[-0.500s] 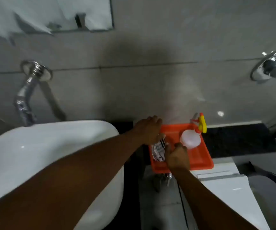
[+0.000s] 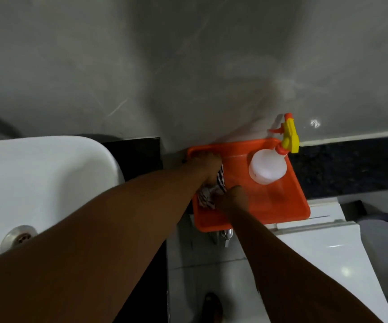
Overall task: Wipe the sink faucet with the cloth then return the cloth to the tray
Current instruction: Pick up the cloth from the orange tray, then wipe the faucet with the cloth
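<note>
The cloth [image 2: 208, 194], a striped rag, lies bunched at the left end of the orange tray [image 2: 279, 206], right of centre in the frame, beside the white spray bottle [image 2: 266, 167]. It looks light, soft and limp, so it should crumple under any grip and is best gathered in a bunch at its middle rather than by a corner. The left hand [image 2: 205, 167] curls over its upper part, fingers seemingly closed on the fabric; the right hand [image 2: 232, 198] presses at its lower edge, though I cannot tell whether those fingers pinch it. Compared with 0.5 s ago, the view has tipped downward: the faucet has left the frame, the sink [image 2: 48, 173] drain now shows at lower left, and both hands sit deeper over the cloth.
</note>
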Demonstrator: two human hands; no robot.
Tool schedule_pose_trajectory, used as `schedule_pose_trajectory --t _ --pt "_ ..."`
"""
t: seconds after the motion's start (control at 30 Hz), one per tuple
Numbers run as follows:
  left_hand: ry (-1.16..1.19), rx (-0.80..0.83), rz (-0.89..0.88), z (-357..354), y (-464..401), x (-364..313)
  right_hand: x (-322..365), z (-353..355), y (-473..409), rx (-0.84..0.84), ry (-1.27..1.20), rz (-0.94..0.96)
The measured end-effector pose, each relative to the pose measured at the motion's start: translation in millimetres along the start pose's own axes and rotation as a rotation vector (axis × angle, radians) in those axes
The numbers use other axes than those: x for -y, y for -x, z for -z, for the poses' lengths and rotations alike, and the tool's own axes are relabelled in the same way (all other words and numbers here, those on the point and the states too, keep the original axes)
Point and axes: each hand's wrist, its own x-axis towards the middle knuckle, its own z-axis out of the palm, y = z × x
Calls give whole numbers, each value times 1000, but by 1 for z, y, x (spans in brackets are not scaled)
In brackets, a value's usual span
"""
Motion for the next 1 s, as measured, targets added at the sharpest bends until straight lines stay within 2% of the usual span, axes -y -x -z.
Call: schedule_pose_trajectory --t 0.1,0.2,0.47,0.57,0.67,0.83,1.0 --pt "41 18 27 8 -2 2 3 1 -2 31 -7 -28" --pt "139 -22 82 17 5 5 11 12 1 -18 -12 8" --pt "761 -115 142 85 80 26 56 82 54 -97 -98 163" --pt "980 -194 157 113 125 41 88 96 92 -55 -205 265" --pt "1095 -273 147 145 183 62 126 101 140 17 -377 366" --pt "1162 -385 183 192 295 111 200 85 230 145 -587 409" --pt "1168 -517 268 226 406 170 265 42 305 298 -591 524"
